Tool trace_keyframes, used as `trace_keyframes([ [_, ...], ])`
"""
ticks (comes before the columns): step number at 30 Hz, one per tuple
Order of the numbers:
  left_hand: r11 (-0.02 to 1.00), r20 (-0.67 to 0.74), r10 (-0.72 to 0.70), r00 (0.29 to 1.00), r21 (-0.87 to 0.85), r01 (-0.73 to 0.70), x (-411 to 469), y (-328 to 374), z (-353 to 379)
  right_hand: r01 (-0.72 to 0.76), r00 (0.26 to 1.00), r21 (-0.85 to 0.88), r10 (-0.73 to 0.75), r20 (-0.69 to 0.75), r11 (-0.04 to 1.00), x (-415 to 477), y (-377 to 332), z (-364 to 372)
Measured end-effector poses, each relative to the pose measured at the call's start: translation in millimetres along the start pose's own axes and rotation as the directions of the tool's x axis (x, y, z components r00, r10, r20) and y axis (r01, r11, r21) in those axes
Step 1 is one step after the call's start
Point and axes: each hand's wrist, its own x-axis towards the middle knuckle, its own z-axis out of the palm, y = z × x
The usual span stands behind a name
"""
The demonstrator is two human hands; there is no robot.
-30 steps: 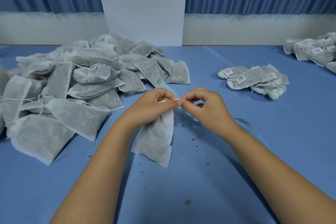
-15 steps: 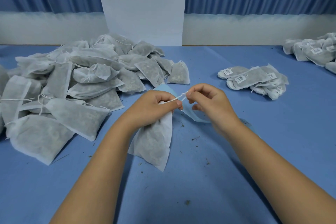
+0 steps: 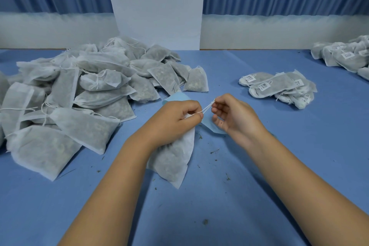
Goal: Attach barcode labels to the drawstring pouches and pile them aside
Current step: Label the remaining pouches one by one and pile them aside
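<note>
My left hand (image 3: 175, 119) grips the gathered neck of a white drawstring pouch (image 3: 172, 158) filled with dried herbs; the pouch hangs down onto the blue table (image 3: 219, 195). My right hand (image 3: 233, 118) pinches the pouch's white drawstring (image 3: 207, 107) and holds it taut up and to the right. A light blue strip of label backing (image 3: 209, 126) lies under and between the two hands. No label is visible on this pouch.
A large heap of unlabelled pouches (image 3: 83, 94) covers the left of the table. A small pile of labelled pouches (image 3: 279, 88) lies right of centre, and a further labelled pile (image 3: 345, 56) sits at the far right edge. Herb crumbs dot the cloth.
My hands were pinched together at the pouch's neck; my right hand has since drawn away to the right and up, pulling the drawstring out taut. The pouch shifted slightly.
</note>
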Motion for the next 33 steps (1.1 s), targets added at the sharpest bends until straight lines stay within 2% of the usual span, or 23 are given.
trace_keyframes([
  [6, 0.998, 0.019, 0.033, 0.999, 0.048, -0.034, 0, 2, -1, -0.028, 0.999, 0.107, 0.03, -0.018, 0.994, 1, 2, 2],
  [10, 0.998, -0.001, 0.006, 1.0, 0.055, -0.005, 1, 0, -1, -0.025, 1.0, 0.144, 0.024, 0.002, 0.989, 2, 2, 2],
  [15, 0.982, -0.027, -0.143, 0.989, -0.127, 0.138, 1, -3, -5, 0.101, 0.995, 0.086, -0.101, -0.002, 0.991, 2, -3, -1],
  [18, 0.942, -0.043, -0.277, 0.96, -0.209, 0.263, 2, -11, -13, 0.242, 0.97, -0.047, -0.24, 0.031, 0.969, -2, -5, -1],
  [20, 0.915, -0.075, -0.35, 0.934, -0.242, 0.323, 3, -15, -16, 0.397, 0.918, -0.203, -0.382, 0.109, 0.895, -6, -3, 1],
  [23, 0.88, -0.186, -0.411, 0.892, -0.336, 0.336, 6, -16, -17, 0.668, 0.744, -0.389, -0.587, 0.32, 0.634, -16, 4, 6],
  [25, 0.841, -0.246, -0.448, 0.86, -0.442, 0.312, 9, -13, -15, 0.775, 0.623, -0.471, -0.637, 0.454, 0.422, -21, 10, 9],
  [27, 0.802, -0.289, -0.474, 0.832, -0.531, 0.273, 12, -10, -14, 0.804, 0.571, -0.519, -0.625, 0.532, 0.291, -23, 18, 12],
  [29, 0.763, -0.321, -0.491, 0.81, -0.607, 0.222, 13, -7, -14, 0.789, 0.582, -0.558, -0.606, 0.542, 0.259, -23, 26, 13],
  [30, 0.747, -0.332, -0.493, 0.805, -0.635, 0.196, 13, -6, -15, 0.768, 0.61, -0.576, -0.592, 0.526, 0.279, -24, 29, 14],
  [33, 0.742, -0.366, -0.484, 0.795, -0.654, 0.151, 14, -4, -15, 0.696, 0.714, -0.558, -0.517, 0.471, 0.452, -25, 29, 16],
])
